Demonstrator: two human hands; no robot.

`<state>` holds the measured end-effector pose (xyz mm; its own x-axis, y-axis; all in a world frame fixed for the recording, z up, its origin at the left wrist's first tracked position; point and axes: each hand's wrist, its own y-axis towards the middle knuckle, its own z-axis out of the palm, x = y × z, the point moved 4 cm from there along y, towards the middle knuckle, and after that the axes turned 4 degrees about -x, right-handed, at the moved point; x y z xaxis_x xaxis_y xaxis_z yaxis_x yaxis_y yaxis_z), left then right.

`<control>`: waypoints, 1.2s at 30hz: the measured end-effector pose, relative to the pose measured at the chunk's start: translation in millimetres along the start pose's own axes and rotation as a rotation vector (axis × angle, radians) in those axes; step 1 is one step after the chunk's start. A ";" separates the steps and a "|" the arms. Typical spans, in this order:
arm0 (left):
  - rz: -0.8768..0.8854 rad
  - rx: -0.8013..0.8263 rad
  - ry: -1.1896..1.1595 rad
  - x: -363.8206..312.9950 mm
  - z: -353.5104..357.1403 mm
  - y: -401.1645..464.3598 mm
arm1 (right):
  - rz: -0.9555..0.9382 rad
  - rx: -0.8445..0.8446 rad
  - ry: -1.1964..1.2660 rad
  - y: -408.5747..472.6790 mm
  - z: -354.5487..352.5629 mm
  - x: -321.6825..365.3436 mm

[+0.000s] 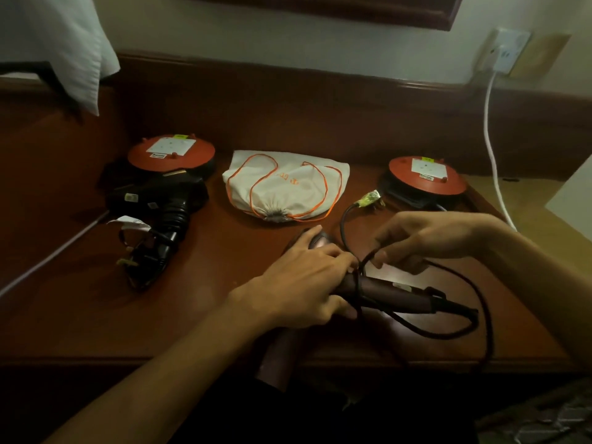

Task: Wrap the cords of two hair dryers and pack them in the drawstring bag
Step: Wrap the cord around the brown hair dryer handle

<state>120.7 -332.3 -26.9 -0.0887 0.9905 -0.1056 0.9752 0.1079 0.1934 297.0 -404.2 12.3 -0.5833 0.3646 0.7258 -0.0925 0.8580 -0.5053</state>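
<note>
A maroon hair dryer [397,296] lies across the near edge of the wooden desk [198,302], its barrel hanging over the edge. My left hand [304,280] presses down on its body and grips it. My right hand [429,241] pinches its dark cord [480,315] just above the handle, where one turn goes round. The cord loops off to the right, and its plug [370,198] rests on the desk further back. A black hair dryer [160,200] with a bundled cord [144,254] lies at the left. The cream drawstring bag [285,184] with orange strings sits at the back centre, its mouth gathered.
Two round red-topped bases [171,152] [426,177] stand at the back left and back right. A white cable [493,149] runs from a wall socket [506,49] down the right side. Another white cable [54,254] crosses the desk's left part. White cloth [64,43] hangs at upper left.
</note>
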 end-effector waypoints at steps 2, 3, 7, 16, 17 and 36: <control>-0.008 0.010 0.008 1.0 -0.7 1.5 | -0.027 -0.008 -0.084 -11.5 1.7 16.5; -0.007 0.023 0.006 0.0 -0.1 2.4 | -0.040 -0.008 -0.151 -15.1 5.6 24.0; -0.030 0.015 -0.073 1.3 -0.6 1.9 | -0.117 -0.089 -0.490 -25.7 27.9 49.5; -0.196 -0.166 -0.428 30.6 -3.0 -7.6 | -0.223 -0.515 -0.546 -53.2 78.7 51.9; -0.198 -0.181 -0.439 32.0 -3.1 -8.4 | -0.242 -0.550 -0.481 -53.0 85.2 46.9; -0.222 -0.199 -0.780 42.9 -11.8 -23.1 | 0.027 -0.508 0.220 19.8 69.0 -36.5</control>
<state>91.9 -291.2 -24.4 -0.0369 0.6085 -0.7927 0.8911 0.3790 0.2494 260.7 -425.5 -56.4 -0.3929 0.4096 0.8233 0.3529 0.8939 -0.2763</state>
